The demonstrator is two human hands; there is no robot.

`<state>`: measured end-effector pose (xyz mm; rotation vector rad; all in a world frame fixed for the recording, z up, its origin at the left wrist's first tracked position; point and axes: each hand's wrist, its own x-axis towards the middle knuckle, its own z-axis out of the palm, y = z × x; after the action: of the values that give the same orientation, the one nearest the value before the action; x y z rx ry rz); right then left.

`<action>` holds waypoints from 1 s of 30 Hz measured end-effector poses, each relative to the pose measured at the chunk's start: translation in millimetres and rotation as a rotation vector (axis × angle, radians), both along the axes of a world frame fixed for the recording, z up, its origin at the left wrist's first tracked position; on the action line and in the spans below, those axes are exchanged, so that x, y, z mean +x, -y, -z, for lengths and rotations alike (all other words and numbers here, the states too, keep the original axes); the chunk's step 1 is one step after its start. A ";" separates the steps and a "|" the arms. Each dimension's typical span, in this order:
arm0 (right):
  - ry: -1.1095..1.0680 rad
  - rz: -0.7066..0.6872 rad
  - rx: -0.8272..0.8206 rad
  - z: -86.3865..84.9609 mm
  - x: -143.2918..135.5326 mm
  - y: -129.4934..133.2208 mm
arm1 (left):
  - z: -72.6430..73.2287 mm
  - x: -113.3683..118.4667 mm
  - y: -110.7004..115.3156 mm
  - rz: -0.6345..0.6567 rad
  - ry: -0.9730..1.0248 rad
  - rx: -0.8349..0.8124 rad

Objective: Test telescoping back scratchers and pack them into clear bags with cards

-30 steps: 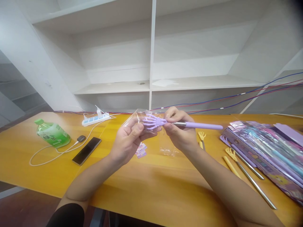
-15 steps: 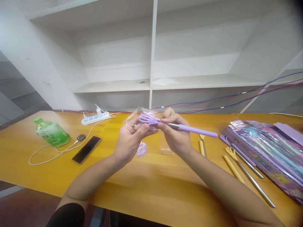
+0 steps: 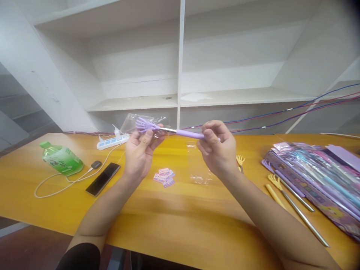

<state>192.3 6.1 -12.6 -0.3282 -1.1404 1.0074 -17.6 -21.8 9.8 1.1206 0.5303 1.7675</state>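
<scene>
A purple back scratcher (image 3: 187,133) with a hand-shaped head and a short metal rod spans the gap between my two hands above the table. My left hand (image 3: 140,153) is closed around its head end, thumb on top, along with a clear plastic bag (image 3: 129,123) that lies behind and around the claw. The fingers of my right hand (image 3: 219,146) pinch the far end of the purple handle. Below them, several small printed cards (image 3: 164,177) lie on the table, with scraps of clear plastic (image 3: 201,179) to their right.
Yellow (image 3: 298,213) and purple back scratchers lie at the right beside a pile of packaged ones (image 3: 323,176). On the left are a green drink bottle (image 3: 63,159), a black phone (image 3: 102,179), a white cable and a power strip (image 3: 112,141). White shelves (image 3: 135,101) stand behind.
My left hand has moved left with the head and bag. My right hand has shifted from the neck to the handle's far end. The small cards are now more exposed.
</scene>
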 end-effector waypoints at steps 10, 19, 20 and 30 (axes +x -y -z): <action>0.189 0.074 0.159 1.6 0.7 12.3 | 8.7 8.4 2.1 -0.066 -0.087 0.003; 0.479 0.299 0.392 17.3 -22.4 29.7 | 35.5 23.0 8.4 0.078 -0.225 -0.022; 0.492 0.303 0.394 17.6 -23.3 30.7 | 34.8 22.6 8.4 0.092 -0.229 -0.018; 0.378 0.248 0.412 13.6 -15.3 21.5 | 15.5 14.9 3.8 0.120 -0.148 -0.055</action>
<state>177.0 -15.4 -26.1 -0.3245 -1.5716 0.4832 -2.8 -25.6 -5.7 1.2249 0.5851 1.5666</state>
